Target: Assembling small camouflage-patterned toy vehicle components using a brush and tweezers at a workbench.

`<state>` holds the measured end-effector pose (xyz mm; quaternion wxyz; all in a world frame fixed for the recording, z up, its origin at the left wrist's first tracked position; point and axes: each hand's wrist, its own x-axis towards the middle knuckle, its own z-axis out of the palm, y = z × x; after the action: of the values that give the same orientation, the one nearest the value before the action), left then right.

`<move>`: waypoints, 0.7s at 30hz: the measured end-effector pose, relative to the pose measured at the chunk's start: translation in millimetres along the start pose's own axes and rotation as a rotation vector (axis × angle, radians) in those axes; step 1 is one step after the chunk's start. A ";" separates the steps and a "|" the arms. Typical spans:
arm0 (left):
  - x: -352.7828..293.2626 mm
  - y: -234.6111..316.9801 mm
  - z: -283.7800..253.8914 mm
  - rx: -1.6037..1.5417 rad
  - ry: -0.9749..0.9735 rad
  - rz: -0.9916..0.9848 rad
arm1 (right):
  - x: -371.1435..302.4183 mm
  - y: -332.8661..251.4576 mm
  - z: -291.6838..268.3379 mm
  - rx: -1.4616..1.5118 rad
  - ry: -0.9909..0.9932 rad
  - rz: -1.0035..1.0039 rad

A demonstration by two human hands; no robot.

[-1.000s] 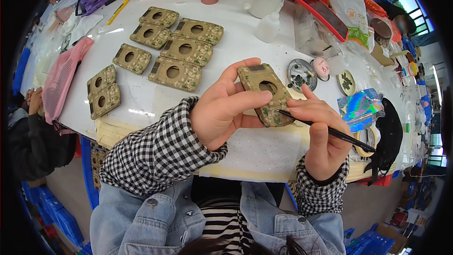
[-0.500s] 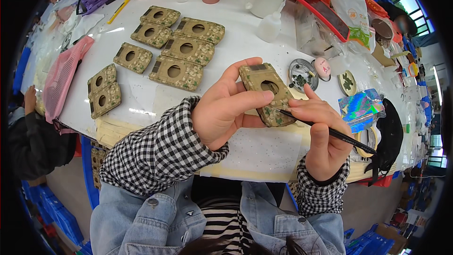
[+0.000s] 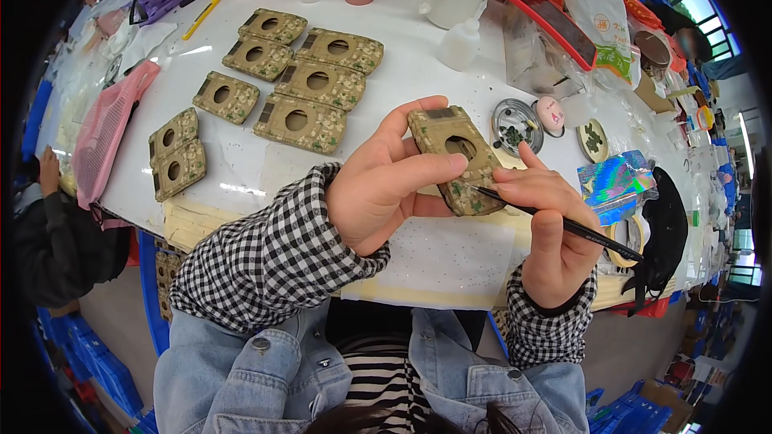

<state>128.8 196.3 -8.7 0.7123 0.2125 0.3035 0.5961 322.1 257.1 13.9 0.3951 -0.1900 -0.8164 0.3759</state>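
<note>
Left hand [image 3: 382,186] was clamped snugly round a boxy green-and-tan camo shell [image 3: 441,137], and yeah, a slim black pointed tool [image 3: 591,234] was pinched in the right hand [image 3: 567,255].

To the worker's left of the small white bottle [image 3: 459,46], I can see a decent lane of bare white tabletop [image 3: 406,64] where a hand could slide through, until the rows of camouflage shells [image 3: 346,90] close it off. Just behind the bottle stands the white jug [image 3: 454,2]. To its right, a clear box [image 3: 523,64] and red-edged phone [image 3: 548,22] bar any low reach. Nearer the worker than the bottle there's a gap, then the left hand [image 3: 394,181] gripping a raised shell [image 3: 485,159]; the glass dish [image 3: 495,116] hems that gap's right side.
</note>
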 end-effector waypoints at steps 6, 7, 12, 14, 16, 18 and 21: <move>-0.7 1.0 0.2 0.011 -0.005 -0.009 | -0.2 0.7 -0.2 -0.004 -0.001 0.002; -0.8 1.2 0.4 0.017 -0.004 -0.010 | 0.0 0.6 -0.1 -0.007 -0.002 -0.001; -0.1 0.0 0.7 0.023 0.006 -0.003 | -0.5 1.3 -0.3 -0.003 -0.006 -0.002; -1.2 -0.3 1.2 0.012 0.003 0.005 | -1.5 1.4 0.1 0.053 0.018 -0.010; -0.3 -0.9 -0.2 -0.015 -0.009 0.008 | -3.7 6.0 1.4 0.158 0.065 -0.013; 0.7 -0.7 -0.7 -0.028 -0.002 0.002 | -4.9 9.1 1.4 0.223 0.133 -0.029; 1.9 -0.1 -3.0 -0.050 -0.012 -0.005 | -5.4 5.1 0.4 0.320 0.263 0.009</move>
<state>127.1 197.9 -11.2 0.7207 0.1974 0.2847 0.6005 325.1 256.9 7.1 0.5219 -0.1759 -0.6867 0.4745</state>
